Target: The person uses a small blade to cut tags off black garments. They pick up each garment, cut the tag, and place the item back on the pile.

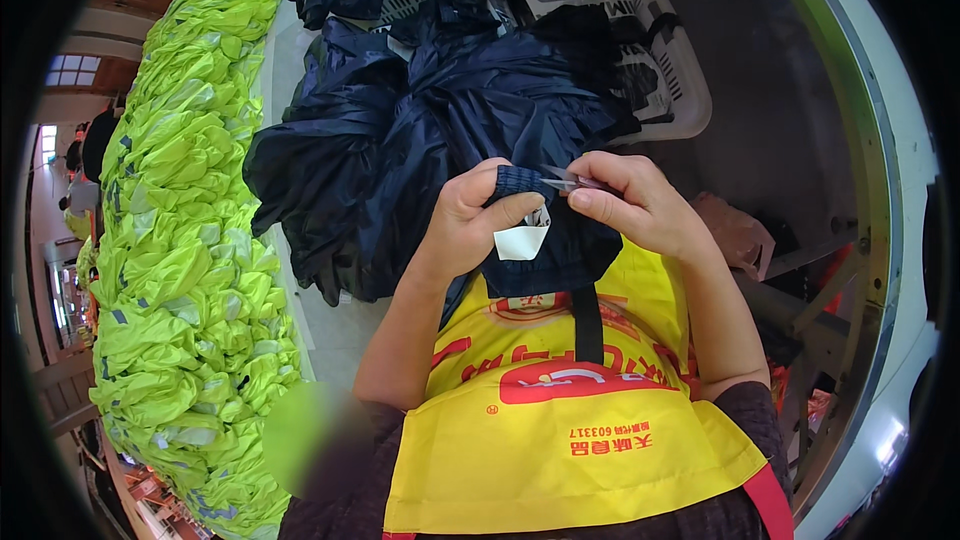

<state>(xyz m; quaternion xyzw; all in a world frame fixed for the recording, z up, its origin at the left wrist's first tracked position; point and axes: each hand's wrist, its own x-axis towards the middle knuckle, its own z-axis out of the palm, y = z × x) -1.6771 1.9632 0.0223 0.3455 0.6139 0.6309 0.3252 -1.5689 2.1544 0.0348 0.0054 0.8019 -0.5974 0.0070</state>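
My left hand [466,218] is closed around the gathered, ribbed cuff [517,182] of a shiny navy garment, with the thumb across its edge. A small white label or paper piece [522,242] hangs from the fabric just under that thumb. In my right hand [640,202] is a small pair of thread snips [562,180]; its two metal blades point left and lie at the cuff, slightly apart. The handle is mostly hidden by my fingers. More navy fabric [430,100] spreads in folds beyond both hands and hangs down over my lap.
A white plastic basket [690,90] with dark cloth and printed packets stands at the far side. Along the left lies a long, high heap of lime-yellow garments [190,270]. A curved metal frame edge [868,180] borders the right, and a crumpled brown bag [735,230] lies below it.
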